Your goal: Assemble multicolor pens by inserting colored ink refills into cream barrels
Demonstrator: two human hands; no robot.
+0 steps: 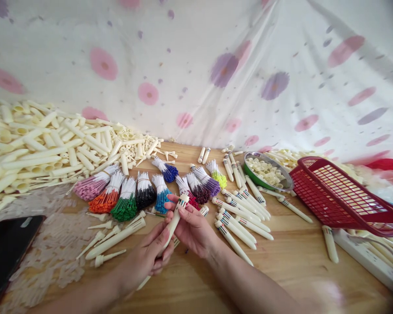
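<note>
A cream multicolor pen [173, 223] is held tilted between both my hands, its slotted top end pointing up and away. My left hand [155, 249] wraps round the lower barrel. The fingers of my right hand [194, 227] close on the upper part, with the thumb near the slotted top. Just beyond my hands lie tied bundles of refills, among them blue [162, 192], green [124, 203], black [145, 192] and purple [209, 182]. Several similar pens [236, 235] lie right of my right hand. Loose cream barrels [118, 237] and plungers lie left of my left hand.
A large heap of cream pen parts [46, 144] fills the back left. A dark phone [11, 253] rests on clear plastic pieces at left. To the right are a green-sided metal bowl [265, 185] of small parts, a red basket [340, 196] and a white power strip [370, 257].
</note>
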